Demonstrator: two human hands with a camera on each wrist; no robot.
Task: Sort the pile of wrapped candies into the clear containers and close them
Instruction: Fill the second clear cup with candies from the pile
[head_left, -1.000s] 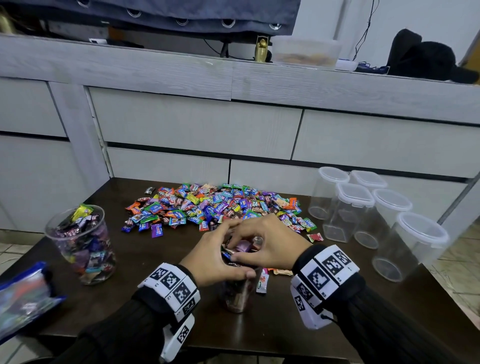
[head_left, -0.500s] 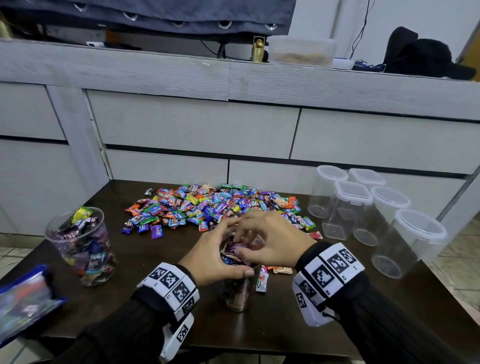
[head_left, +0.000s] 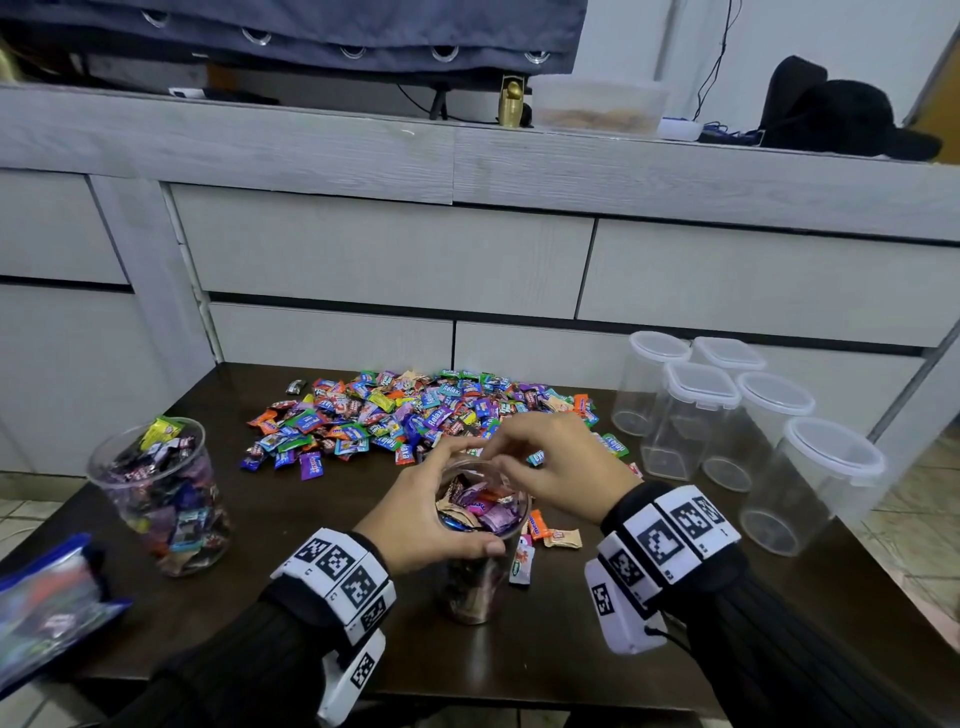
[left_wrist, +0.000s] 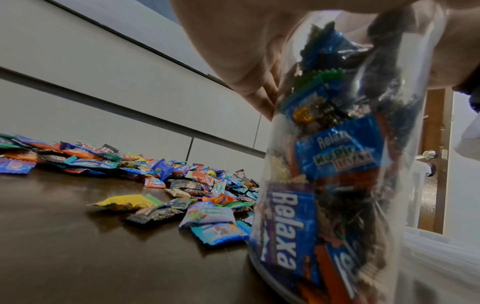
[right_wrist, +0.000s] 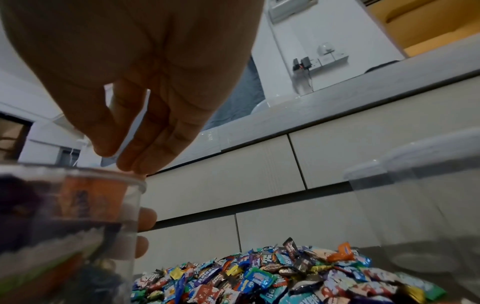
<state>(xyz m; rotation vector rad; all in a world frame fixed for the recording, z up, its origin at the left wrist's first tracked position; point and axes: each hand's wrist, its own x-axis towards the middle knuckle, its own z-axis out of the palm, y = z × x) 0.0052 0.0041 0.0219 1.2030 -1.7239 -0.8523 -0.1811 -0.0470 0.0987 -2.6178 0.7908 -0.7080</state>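
Note:
A pile of wrapped candies (head_left: 415, 415) lies across the back of the dark table (head_left: 270, 597). At the front centre stands a clear container (head_left: 475, 587), lidless and filled to the rim with candies. My left hand (head_left: 415, 519) grips it near the top, thumb in front and fingers behind. The left wrist view shows the same container (left_wrist: 337, 164) close up under my left hand (left_wrist: 233, 51). My right hand (head_left: 545, 467) hovers just above the far rim with relaxed fingers. In the right wrist view, my right hand (right_wrist: 135, 82) points its fingers down at the container's (right_wrist: 78, 205) rim and holds nothing.
A second open container (head_left: 161, 499) full of candies stands at the left. Several empty lidded containers (head_left: 691, 415) cluster at the right. A blue bag (head_left: 47, 613) lies at the front left edge. A few loose candies (head_left: 550, 538) sit beside the held container.
My right hand has lifted off the candies in the container and drawn back to the right above the rim. The left hand keeps its grip.

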